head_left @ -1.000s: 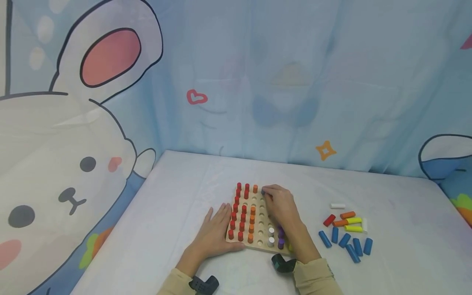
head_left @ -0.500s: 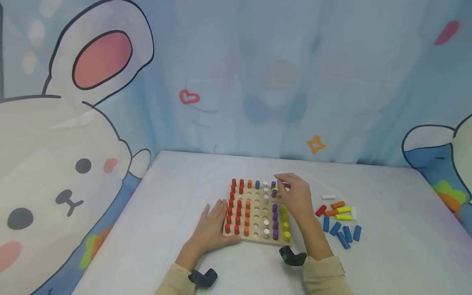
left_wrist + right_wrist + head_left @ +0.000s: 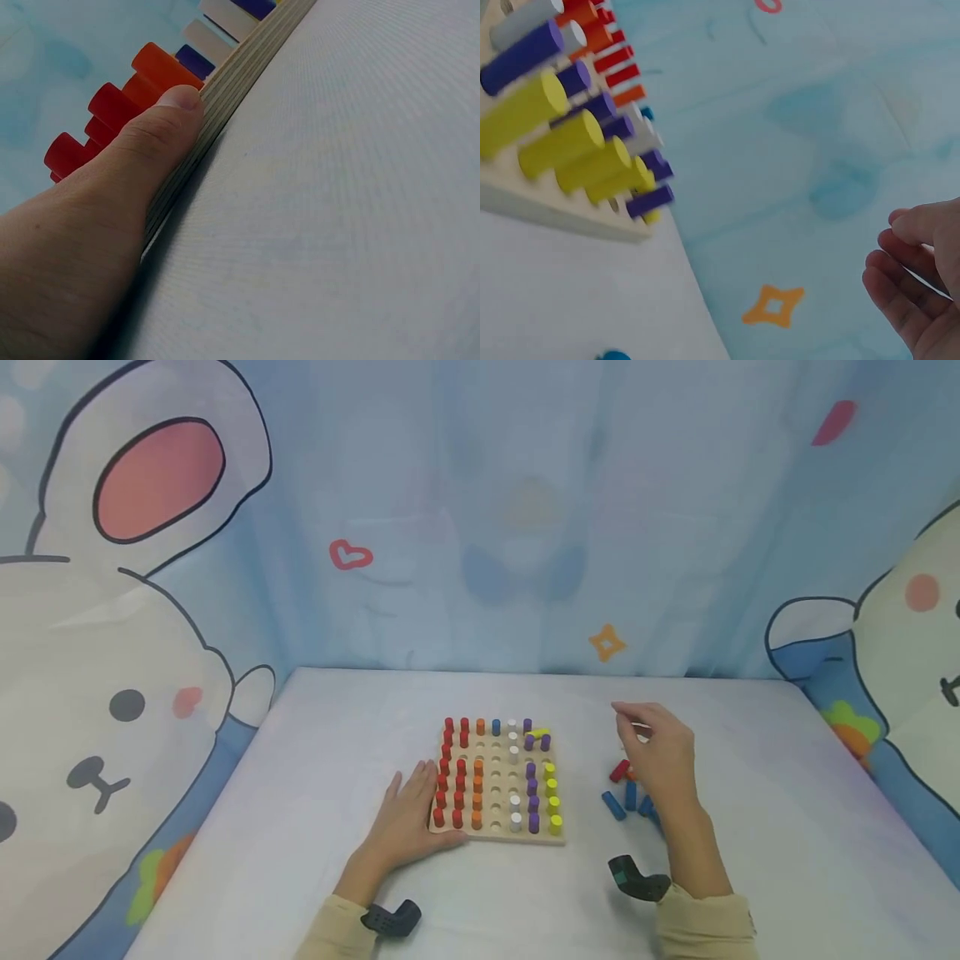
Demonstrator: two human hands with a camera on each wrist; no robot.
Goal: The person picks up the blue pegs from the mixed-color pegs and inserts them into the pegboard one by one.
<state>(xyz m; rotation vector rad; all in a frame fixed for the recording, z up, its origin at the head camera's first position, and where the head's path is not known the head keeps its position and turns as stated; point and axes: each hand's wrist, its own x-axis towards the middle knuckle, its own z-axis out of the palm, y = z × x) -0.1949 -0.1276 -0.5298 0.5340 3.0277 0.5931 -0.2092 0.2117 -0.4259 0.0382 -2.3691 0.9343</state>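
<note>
A wooden pegboard (image 3: 496, 839) stands on the table, with red, orange, white, purple and yellow pegs upright in columns. One blue peg (image 3: 496, 727) stands in its back row. Near the back right corner, a yellow peg (image 3: 538, 734) lies tilted across the others. My left hand (image 3: 405, 822) rests against the board's left side, fingers straight, its thumb (image 3: 161, 131) pressed to the front edge. To the right of the board, above the loose pegs, is my right hand (image 3: 663, 760). Its fingers (image 3: 892, 292) are loosely bent, and no peg shows between them.
Loose pegs lie right of the board, including a red peg (image 3: 619, 770) and a blue peg (image 3: 613, 806); my right hand hides several others. A white cloth covers the table (image 3: 510, 902), and a printed curtain (image 3: 450, 627) hangs behind its back edge.
My right hand has left the board's back row, where the blue peg now stands, and moved right over the loose pegs. My left hand stays at the board. The head view has turned rightward.
</note>
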